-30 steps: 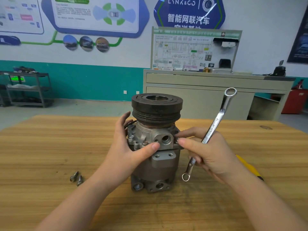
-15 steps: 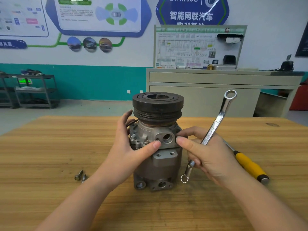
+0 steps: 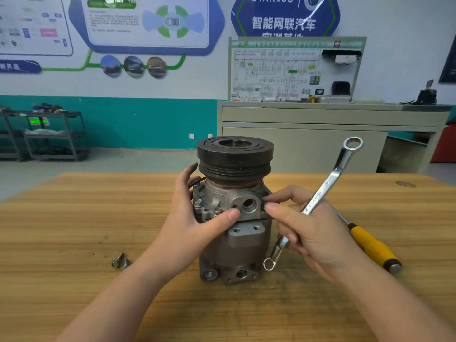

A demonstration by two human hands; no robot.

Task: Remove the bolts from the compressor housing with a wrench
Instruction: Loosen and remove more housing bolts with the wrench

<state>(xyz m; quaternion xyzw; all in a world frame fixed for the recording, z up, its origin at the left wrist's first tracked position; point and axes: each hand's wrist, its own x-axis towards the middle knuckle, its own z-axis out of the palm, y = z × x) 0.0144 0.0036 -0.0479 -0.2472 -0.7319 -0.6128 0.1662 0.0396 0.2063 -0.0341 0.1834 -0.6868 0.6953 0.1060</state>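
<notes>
Gripping compressor housing (image 3: 234, 233) upright on wooden table (image 3: 74, 218), left hand (image 3: 195, 225) curled around its side, thumb pressing front.

Clutching wrench (image 3: 318, 198) in right hand (image 3: 311, 233), fingertips pinching at housing's edge, bolt there hidden; two bolts (image 3: 120, 261) lying left of grip.

a wooden table (image 3: 61, 230) with a pale striped grain carries everything. the compressor (image 3: 234, 218) stands upright near its middle, pulley end up, its lower flange resting on the wood. two loose bolts (image 3: 120, 261) lie side by side to the left of the compressor, well apart from it. a screwdriver (image 3: 372, 245) with a yellow handle lies flat on the right side, its handle end nearer the camera and its shaft running back toward the compressor. a dark knot (image 3: 405, 184) marks the wood at the far right.
</notes>
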